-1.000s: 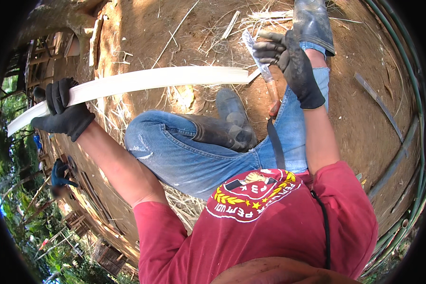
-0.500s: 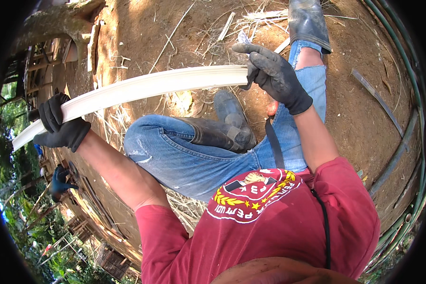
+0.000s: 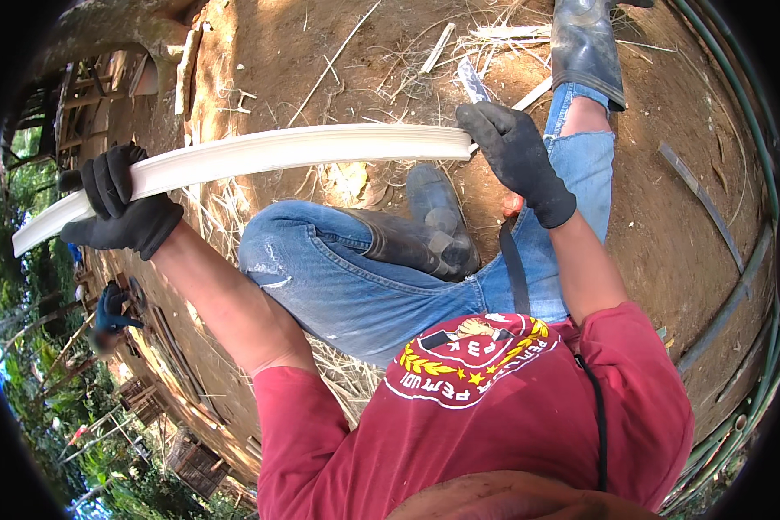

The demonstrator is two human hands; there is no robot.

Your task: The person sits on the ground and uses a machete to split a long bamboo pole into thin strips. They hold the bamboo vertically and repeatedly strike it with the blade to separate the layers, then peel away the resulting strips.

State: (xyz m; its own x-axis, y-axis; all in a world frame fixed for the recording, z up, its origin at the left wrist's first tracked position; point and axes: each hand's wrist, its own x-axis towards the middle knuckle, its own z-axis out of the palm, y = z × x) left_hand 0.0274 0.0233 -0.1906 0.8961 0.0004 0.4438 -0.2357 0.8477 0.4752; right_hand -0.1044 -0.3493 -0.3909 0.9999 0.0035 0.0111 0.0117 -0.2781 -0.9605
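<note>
My left hand (image 3: 126, 212) clenches the pale strip (image 3: 269, 152) to steady it while my right hand (image 3: 516, 160) grips the knife (image 3: 472, 82) at its end.

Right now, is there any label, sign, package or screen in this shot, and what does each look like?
Printed emblem: on the chest of the person's red shirt, a round badge in white, yellow and dark colours with a leafy wreath and lettering around the rim.
No packages, signs or screens show.
</note>
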